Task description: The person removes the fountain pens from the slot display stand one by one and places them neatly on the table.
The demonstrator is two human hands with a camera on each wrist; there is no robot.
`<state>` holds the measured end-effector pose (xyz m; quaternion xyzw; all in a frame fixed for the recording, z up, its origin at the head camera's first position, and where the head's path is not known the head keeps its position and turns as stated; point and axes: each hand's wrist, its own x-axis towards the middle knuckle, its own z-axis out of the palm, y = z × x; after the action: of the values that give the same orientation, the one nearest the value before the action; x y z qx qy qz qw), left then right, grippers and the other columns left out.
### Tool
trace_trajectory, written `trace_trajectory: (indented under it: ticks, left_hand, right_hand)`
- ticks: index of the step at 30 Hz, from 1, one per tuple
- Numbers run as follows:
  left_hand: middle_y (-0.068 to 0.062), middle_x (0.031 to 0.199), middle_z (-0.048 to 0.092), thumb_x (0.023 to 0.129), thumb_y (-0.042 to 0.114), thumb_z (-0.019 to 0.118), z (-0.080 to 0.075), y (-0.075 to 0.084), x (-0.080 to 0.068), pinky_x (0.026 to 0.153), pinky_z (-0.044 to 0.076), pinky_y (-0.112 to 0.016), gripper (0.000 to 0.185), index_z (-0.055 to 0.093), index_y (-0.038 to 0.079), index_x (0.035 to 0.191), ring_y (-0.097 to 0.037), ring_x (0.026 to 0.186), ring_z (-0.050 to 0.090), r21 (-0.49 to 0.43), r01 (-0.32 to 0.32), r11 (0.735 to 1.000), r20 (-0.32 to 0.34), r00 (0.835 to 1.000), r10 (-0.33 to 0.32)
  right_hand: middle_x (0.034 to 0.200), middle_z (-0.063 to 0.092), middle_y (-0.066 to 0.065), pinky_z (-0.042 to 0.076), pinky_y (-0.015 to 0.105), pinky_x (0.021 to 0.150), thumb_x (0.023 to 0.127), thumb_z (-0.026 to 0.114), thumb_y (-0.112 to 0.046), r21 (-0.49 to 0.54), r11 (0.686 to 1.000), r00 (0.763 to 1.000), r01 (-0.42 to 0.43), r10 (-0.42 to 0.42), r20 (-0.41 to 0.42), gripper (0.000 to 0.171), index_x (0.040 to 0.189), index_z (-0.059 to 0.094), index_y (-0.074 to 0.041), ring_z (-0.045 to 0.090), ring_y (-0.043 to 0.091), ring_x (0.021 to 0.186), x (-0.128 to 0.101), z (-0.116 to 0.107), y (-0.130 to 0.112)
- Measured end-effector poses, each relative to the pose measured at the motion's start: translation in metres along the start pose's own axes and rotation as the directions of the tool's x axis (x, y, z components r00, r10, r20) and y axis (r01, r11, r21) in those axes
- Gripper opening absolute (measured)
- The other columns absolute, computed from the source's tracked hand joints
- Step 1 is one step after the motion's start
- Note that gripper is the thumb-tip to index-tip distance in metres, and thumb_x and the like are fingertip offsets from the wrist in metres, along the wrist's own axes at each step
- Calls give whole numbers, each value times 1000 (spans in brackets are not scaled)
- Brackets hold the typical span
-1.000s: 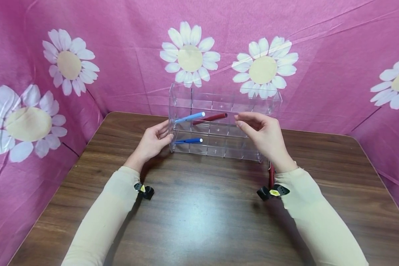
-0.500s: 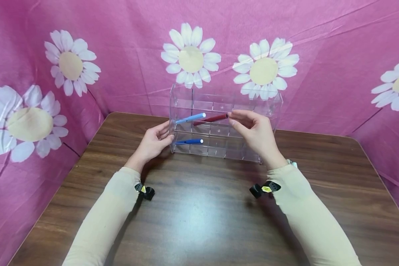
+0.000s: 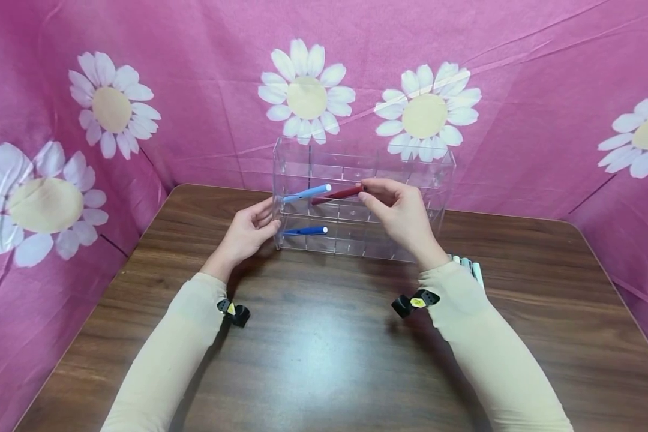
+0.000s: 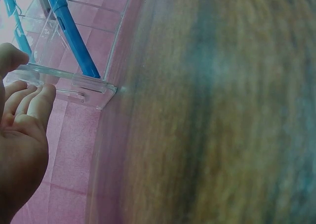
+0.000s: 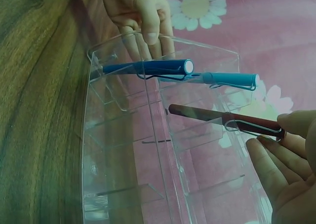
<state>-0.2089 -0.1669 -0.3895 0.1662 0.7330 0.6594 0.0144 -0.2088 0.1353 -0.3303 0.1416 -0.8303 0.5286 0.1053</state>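
On the far middle of the table: your clear organizer (image 3: 410,174) stands upright against the pink flowered cloth (image 3: 518,90), its open cells facing you.
Right hand: your right hand (image 3: 402,213) is at the upper row, fingertips pinching the near end of the dark red pen (image 3: 337,193); the right wrist view shows thumb and fingers (image 5: 296,123) pressed together on its clip end.
Dark red pen: it lies tilted in an upper cell, far tip deeper inside the organizer, near end sticking out into your grip.
Left hand: your left hand (image 3: 245,231) is on the organizer's left side, fingers loosely curved; the left wrist view shows fingertips (image 4: 42,93) touching the clear wall, thumb over its edge.
Light blue pen: the light blue pen (image 3: 308,192) sits in the upper row, just left of the red one, white-ended cap poking out.
Dark blue pen: the dark blue pen (image 3: 305,230) lies in the lower row, below the light blue one.
Near right: a few pale pens (image 3: 467,267) lie on the table (image 3: 324,360) behind your right sleeve, mostly hidden.
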Motion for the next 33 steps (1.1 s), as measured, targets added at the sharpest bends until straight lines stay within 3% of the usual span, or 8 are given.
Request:
trace_trajectory:
  ticks: [8, 16, 33]
  left_hand:
    - [-27, 140, 42, 88, -10, 54, 0, 1, 0, 103, 44, -23, 55, 37, -10, 140, -38, 129, 43, 12, -2, 1000, 3, 1000, 2]
    - [-26, 140, 43, 88, -8, 56, 0, -1, 0, 103, 44, -25, 56, 37, -8, 141, -35, 129, 45, 8, 8, 1000, 2, 1000, -8]
    - [-26, 140, 43, 88, -8, 55, -1, -4, 1, 102, 45, -23, 56, 37, -9, 141, -36, 129, 44, -6, 4, 1000, 7, 1000, -4]
  right_hand:
    - [99, 73, 5, 55, 15, 65, 87, 70, -25, -35, 999, 1000, 9, -10, -14, 26, 111, 72, -15, 69, 17, 82, 1, 2, -1]
    - [99, 73, 4, 55, 15, 64, 87, 71, -27, -40, 999, 999, -27, 25, -31, 27, 112, 72, -18, 68, 10, 82, -1, -3, 0]
    - [101, 73, 7, 58, 15, 73, 86, 72, -24, 47, 999, 993, -3, 8, -115, 27, 111, 72, -12, 68, 5, 84, -4, -12, -6]
